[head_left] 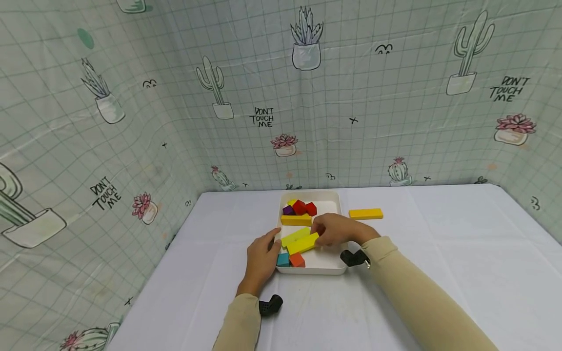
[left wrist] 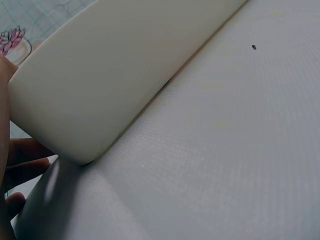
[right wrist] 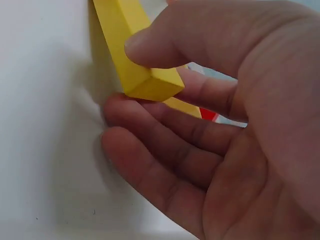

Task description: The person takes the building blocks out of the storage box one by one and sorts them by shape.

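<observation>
My right hand [head_left: 335,229] reaches into a white tray [head_left: 325,265] and pinches one end of a long yellow block [head_left: 303,243]. In the right wrist view its thumb lies on the top of that yellow block [right wrist: 120,50], fingers around the far side and below. A lighter yellow block [head_left: 295,236] lies right behind the held one. My left hand [head_left: 260,258] rests at the tray's left side, thumb and forefinger touching the rim. The left wrist view has the tray's outer wall [left wrist: 100,80], with several fingertips [left wrist: 27,170] beyond its corner.
Near the tray's front left corner sit a blue block [head_left: 283,260] and an orange block [head_left: 297,260]. Farther back are a deeper yellow bar [head_left: 296,221], red blocks [head_left: 299,207] and a purple block [head_left: 288,210]. Another yellow bar [head_left: 366,214] lies right of the tray on the white tablecloth [head_left: 439,253].
</observation>
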### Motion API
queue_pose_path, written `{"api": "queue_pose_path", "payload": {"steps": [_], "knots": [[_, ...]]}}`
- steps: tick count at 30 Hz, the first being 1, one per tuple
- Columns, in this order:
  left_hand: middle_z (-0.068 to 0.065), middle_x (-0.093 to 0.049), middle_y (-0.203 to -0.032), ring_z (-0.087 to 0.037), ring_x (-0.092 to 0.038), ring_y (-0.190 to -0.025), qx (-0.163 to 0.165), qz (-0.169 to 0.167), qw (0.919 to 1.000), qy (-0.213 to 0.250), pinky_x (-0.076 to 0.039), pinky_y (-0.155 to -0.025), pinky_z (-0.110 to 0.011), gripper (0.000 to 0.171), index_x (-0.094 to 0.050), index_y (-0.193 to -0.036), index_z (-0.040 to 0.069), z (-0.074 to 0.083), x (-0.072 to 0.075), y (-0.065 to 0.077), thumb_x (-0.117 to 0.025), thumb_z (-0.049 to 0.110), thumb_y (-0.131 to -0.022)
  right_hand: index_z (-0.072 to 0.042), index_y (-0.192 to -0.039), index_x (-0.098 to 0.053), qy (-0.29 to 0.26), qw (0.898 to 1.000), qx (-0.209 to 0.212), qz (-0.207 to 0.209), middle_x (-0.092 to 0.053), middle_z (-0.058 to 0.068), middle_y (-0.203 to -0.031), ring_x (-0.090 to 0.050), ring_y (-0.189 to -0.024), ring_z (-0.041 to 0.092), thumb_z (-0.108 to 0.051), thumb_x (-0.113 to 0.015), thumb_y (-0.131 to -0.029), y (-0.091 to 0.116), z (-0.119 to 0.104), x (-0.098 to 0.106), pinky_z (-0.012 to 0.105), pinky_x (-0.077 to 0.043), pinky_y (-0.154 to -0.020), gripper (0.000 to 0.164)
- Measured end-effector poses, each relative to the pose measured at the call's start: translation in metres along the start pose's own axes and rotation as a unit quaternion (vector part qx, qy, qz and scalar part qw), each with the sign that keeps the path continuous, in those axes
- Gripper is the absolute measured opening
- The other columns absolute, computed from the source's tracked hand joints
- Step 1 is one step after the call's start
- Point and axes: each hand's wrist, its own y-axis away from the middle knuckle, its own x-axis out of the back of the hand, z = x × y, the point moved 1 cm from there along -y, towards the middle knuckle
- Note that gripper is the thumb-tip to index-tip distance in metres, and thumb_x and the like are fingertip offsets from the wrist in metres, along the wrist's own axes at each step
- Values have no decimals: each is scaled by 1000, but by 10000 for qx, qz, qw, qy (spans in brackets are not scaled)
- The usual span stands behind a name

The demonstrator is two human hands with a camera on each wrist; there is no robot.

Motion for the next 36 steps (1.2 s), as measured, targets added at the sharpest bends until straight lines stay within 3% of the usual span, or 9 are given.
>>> {"api": "queue_pose_path", "payload": {"steps": [12,17,27,30,36], "knots": [[-7,-64,-133,-29,-56,-121,-180,37,9998,14,-40,-107,-54,39,-61,-141,20,-3,0,0,-55,24,-102,-6,-119,-68,-1402,9898,111,218,-62,11,-94,-67,-79,24,-9,-66,-86,5,7,6,34,-59,-73,33],[-7,-64,-133,-29,-56,-120,-298,56,9995,51,-41,-106,-54,39,-61,-140,19,-3,0,-1,-56,23,-102,-4,-123,-67,-1653,9859,103,262,-63,13,-95,-68,-82,25,-9,-63,-88,7,8,8,35,-59,-75,36],[-7,-62,-136,-29,-54,-123,-145,-26,9999,-15,-38,-108,-54,40,-60,-141,21,-2,0,-1,-55,25,-102,-4,-124,-65,-1871,9816,-41,379,-67,10,-99,-67,-85,27,-9,-62,-89,8,6,7,36,-59,-79,36],[-7,-63,-135,-30,-54,-123,-146,-16,9999,-29,-37,-108,-56,39,-61,-140,20,-3,1,-1,-56,24,-102,-5,-123,-64,-2148,9752,-76,530,-68,11,-101,-67,-88,28,-11,-60,-89,9,7,6,36,-58,-81,34],[-6,-63,-134,-29,-55,-122,-83,-21,10000,20,-39,-107,-55,39,-61,-141,22,-3,1,0,-56,24,-102,-2,-125,-60,-2999,9517,103,647,-67,15,-110,-67,-94,34,-9,-58,-94,16,8,8,39,-58,-84,31]]}}
